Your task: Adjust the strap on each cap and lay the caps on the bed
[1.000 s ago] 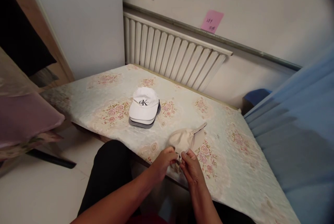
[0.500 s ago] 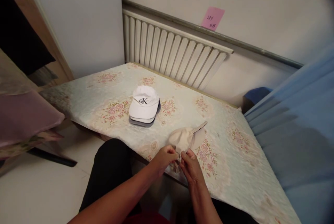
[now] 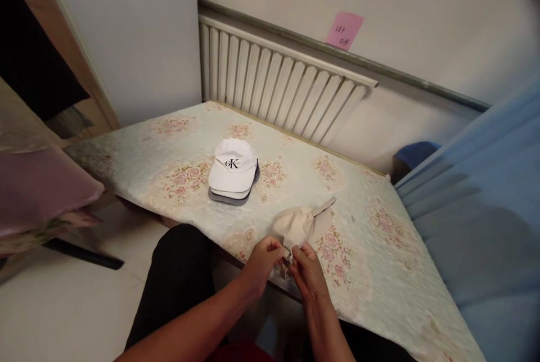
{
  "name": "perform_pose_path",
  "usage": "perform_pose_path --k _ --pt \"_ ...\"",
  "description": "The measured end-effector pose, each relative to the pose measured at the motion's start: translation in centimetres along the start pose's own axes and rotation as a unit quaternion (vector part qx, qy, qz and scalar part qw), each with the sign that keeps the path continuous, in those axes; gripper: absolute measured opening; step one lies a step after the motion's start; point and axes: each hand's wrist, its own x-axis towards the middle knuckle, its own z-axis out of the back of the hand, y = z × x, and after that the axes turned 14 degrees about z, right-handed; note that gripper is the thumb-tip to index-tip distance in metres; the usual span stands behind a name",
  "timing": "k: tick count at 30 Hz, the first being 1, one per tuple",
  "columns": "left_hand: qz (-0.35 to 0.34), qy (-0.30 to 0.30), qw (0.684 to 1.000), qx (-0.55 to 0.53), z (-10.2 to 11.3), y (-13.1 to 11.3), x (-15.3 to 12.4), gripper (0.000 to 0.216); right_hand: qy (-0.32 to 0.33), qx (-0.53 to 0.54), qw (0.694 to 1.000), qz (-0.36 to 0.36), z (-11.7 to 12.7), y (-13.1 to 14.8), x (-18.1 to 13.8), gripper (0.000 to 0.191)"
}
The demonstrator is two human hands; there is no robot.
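Observation:
A beige baseball cap [image 3: 294,225] lies on its side near the front edge of the flowered tabletop, its brim pointing away to the right. My left hand [image 3: 266,256] pinches the strap at the back of the cap. Close beside it, my right hand [image 3: 307,266] grips the same strap area between thumb and fingers. The fingertips hide the small fastening between them. Farther left rests a stack of caps, a white cap [image 3: 233,165] with a black "CK" mark on top and a grey brim showing at the bottom.
A floral cloth [image 3: 291,151] covers the table. Behind it stands a white radiator [image 3: 274,72] below a pipe and a pink note [image 3: 345,30]. A blue curtain [image 3: 489,210] hangs at the right, and pink fabric [image 3: 46,190] at the left.
Both hands stay at the cap's strap, with the left fingers shifting slightly. The cap has barely moved, and the stack is unchanged.

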Motion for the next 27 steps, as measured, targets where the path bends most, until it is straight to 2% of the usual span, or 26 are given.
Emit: perform_pose_path --k 8,16,22,27 --pt "-0.017 -0.015 1.0 0.02 0.1 0.4 0.1 0.011 0.007 0.006 1.0 0.003 -0.2 -0.1 -0.2 0.019" --pt "-0.02 -0.049 0.999 0.01 -0.3 1.1 0.5 0.021 0.011 0.014 1.0 0.001 -0.6 -0.3 -0.3 0.018" --pt "0.001 -0.003 1.0 0.011 0.0 1.1 0.4 0.022 -0.009 0.01 1.0 0.009 -1.0 -0.1 -0.3 0.019" --pt "0.008 0.026 1.0 -0.014 0.3 0.9 0.3 0.02 -0.056 0.02 0.998 -0.006 -0.8 -0.3 -0.4 0.021"
